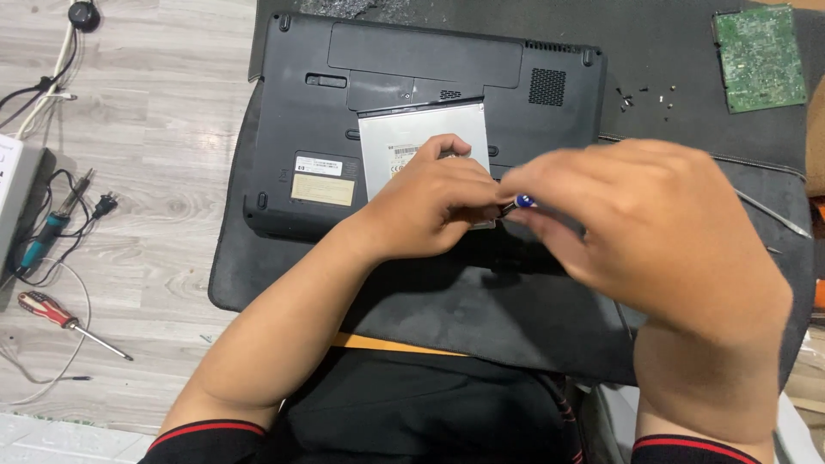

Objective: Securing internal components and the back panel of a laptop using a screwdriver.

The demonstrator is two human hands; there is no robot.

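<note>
Hands meet over upturned black laptop [404, 77] on dark mat [258, 283]. Left hand [430, 202] rests on silver drive [412, 137], grip curled narrow. Right hand [640, 228] pinches small blue-tipped screwdriver [522, 202]. Green circuit board [760, 56] lies well apart.

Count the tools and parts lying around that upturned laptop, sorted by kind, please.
Laptops: 1
Silver drive units: 1
Green circuit boards: 1
Red-handled screwdrivers: 1
Soldering irons: 1
Small blue-tipped tools at the hands: 1
Total: 6, leaving out the tiny loose screws.
</note>
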